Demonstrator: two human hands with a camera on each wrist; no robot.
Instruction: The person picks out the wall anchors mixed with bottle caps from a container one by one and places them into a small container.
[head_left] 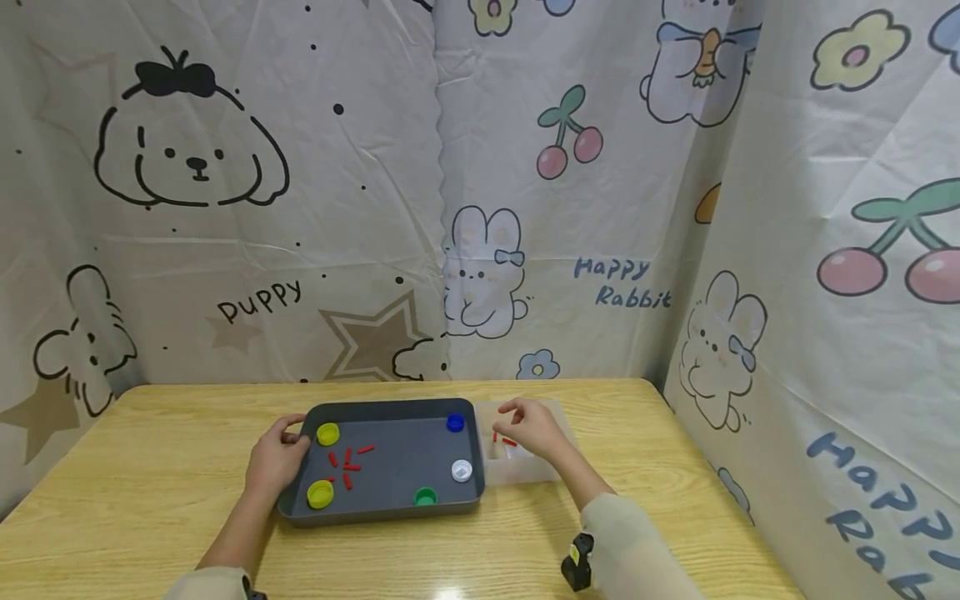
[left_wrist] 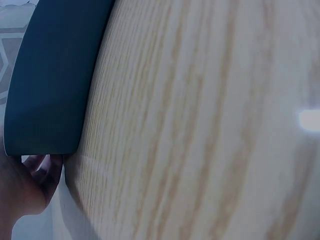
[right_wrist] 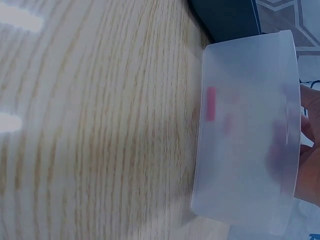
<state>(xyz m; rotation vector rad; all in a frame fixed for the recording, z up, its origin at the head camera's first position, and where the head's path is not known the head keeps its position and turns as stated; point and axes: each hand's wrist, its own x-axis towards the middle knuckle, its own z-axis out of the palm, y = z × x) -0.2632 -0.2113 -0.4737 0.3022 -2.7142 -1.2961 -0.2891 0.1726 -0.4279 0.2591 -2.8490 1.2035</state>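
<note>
right hand at the box, and plenty that could slip

so here's my right hand (head_left: 532, 429) at the frosted box (head_left: 528, 473), fingers bent, thumb drawn toward the forefinger. a red stick (head_left: 495, 436) shows right by the tips; whether i'm pinching it, i cannot tell. trouble, i reckon, would come from a loose grip: something that thin could roll off my fingertips. a knuckle catching the rim could nudge the box, too, since neither hand seems to brace it. over on the other end, my left hand (head_left: 276, 458) touches the tray (head_left: 397, 454), its full grip hidden; push too hard there and the tray could skid, sending its contents sliding.

now the containers! the box sits just beside the tray's right end, and a second stick (head_left: 509, 442) lies inside. in the grey tray, several red pieces (head_left: 348, 456) lie scattered between two yellow caps (head_left: 320, 494) on the left. across on the right: a blue cap (head_left: 455, 422) at the far corner, a white cap (head_left: 461, 471) nearer me, and a green cap (head_left: 425, 497) by the near wall.
</note>
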